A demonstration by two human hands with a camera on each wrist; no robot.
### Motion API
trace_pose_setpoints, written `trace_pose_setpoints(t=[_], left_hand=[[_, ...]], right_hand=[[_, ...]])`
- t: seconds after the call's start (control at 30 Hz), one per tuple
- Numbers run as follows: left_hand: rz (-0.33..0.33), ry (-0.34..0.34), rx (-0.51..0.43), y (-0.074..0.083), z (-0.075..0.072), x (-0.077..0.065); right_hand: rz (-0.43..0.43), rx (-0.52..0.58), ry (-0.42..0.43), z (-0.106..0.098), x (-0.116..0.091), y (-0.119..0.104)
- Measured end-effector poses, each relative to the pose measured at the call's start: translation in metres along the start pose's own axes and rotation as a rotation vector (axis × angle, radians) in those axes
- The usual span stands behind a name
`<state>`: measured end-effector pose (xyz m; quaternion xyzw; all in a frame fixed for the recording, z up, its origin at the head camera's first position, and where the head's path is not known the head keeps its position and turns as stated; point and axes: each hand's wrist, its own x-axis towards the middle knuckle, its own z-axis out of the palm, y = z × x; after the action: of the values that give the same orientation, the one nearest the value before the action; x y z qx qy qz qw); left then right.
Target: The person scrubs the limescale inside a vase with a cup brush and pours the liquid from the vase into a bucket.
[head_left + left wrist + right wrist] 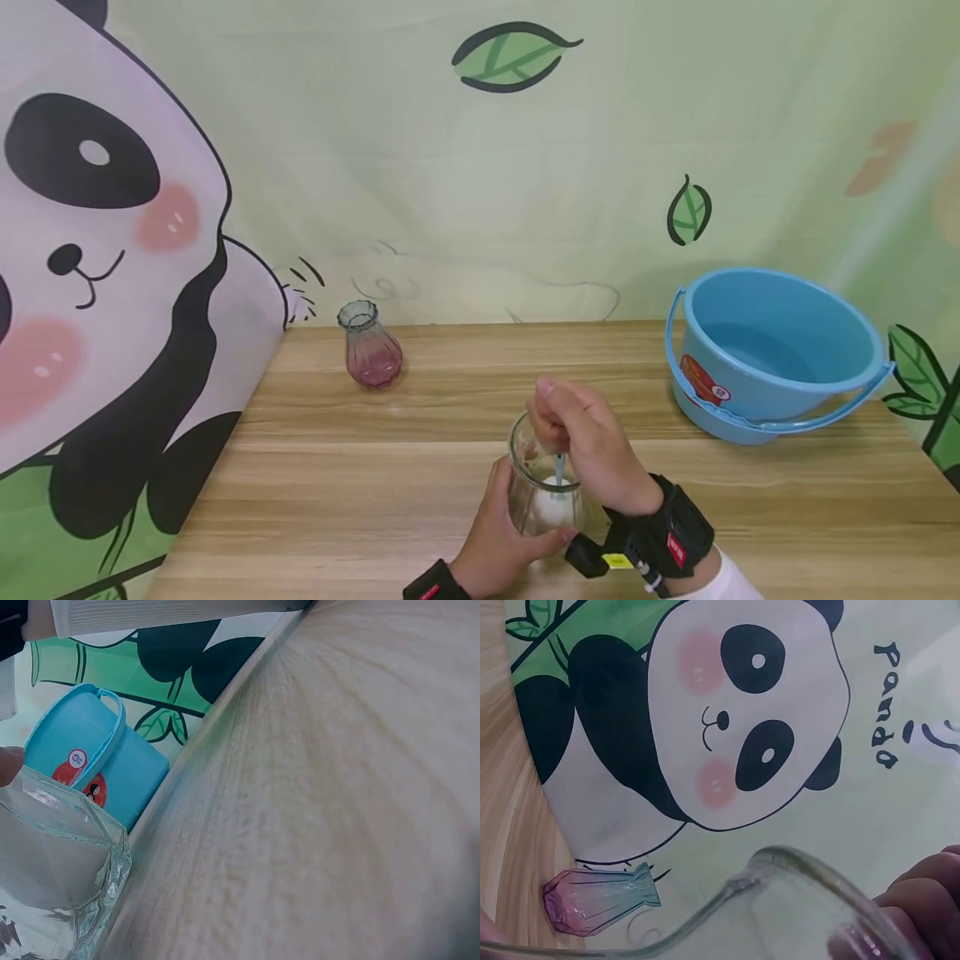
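Note:
My left hand (498,533) holds a clear glass vase (524,492) around its lower side, low over the wooden table. Thumb and fingers lie on opposite sides of the glass. My right hand (588,442) is curled over the vase's mouth and grips a bottle brush (560,468) by its thin handle. The brush's white head (553,505) is down inside the glass. In the left wrist view the vase's thick base (105,862) shows, with a pale shape within. Its rim (776,853) crosses the right wrist view below the curled fingers (922,900).
A small ribbed vase (373,358), grey above and pink below, stands at the table's back left. At the back right is a light blue bucket (720,400) with its handle folded down. Behind the wooden table (337,483) hangs a panda-printed cloth (420,167).

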<state>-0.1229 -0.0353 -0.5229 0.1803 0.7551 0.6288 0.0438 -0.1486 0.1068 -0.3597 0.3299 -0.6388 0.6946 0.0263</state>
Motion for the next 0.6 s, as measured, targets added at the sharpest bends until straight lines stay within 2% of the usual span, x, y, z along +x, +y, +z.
trace_pose_setpoints(t=[0.17,0.37,0.47,0.6], left_hand=[[0.008,0.004,0.015,-0.0012,0.0005,0.0008],[-0.023,0.004,0.024,-0.0027,0.0003,0.0013],[-0.023,0.011,0.026,-0.0013,0.0001,0.0013],[-0.027,0.02,0.026,0.0001,0.0005,-0.0004]], right_hand=[[-0.03,0.075,0.005,-0.0006,0.0015,0.0],[-0.094,0.145,0.02,0.0009,0.0036,-0.0004],[-0.103,0.119,0.045,0.0017,0.0042,-0.0009],[-0.104,-0.009,0.091,0.0029,0.0025,-0.0009]])
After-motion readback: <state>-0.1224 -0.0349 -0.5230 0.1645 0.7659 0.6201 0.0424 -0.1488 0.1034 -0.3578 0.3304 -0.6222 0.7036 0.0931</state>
